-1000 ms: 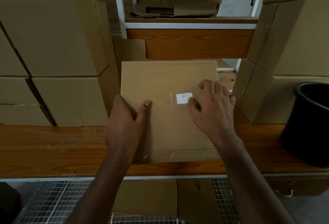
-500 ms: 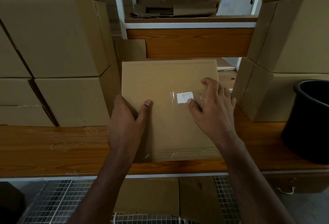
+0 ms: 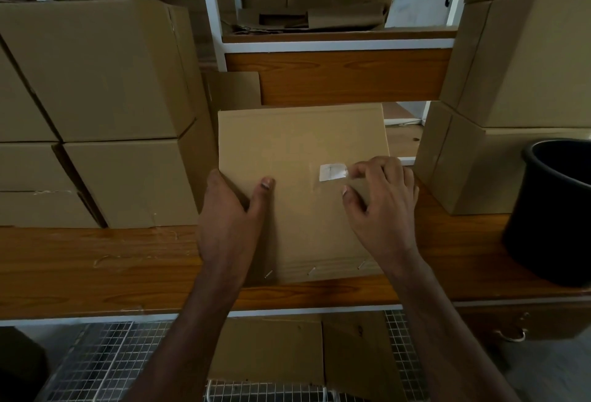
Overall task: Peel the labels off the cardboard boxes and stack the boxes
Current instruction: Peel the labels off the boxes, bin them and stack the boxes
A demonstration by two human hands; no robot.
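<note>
A flat brown cardboard box point(image 3: 297, 152) with staples along its near edge lies on the wooden shelf point(image 3: 96, 261) in front of me. A small white label point(image 3: 331, 172) under clear tape sits on its right half. My left hand point(image 3: 230, 219) grips the box's left edge, thumb on top. My right hand point(image 3: 380, 203) has curled fingers at the label's right end, and its fingertips pinch the tape edge there.
Stacked cardboard boxes point(image 3: 96, 82) stand on the shelf to the left, and more boxes point(image 3: 518, 88) on the right. A black bucket point(image 3: 556, 210) stands at the right edge. Flattened cardboard point(image 3: 265, 350) lies on a wire shelf below.
My right hand has shifted slightly right and its fingers have curled onto the label's right end. The left hand and the box have stayed in place.
</note>
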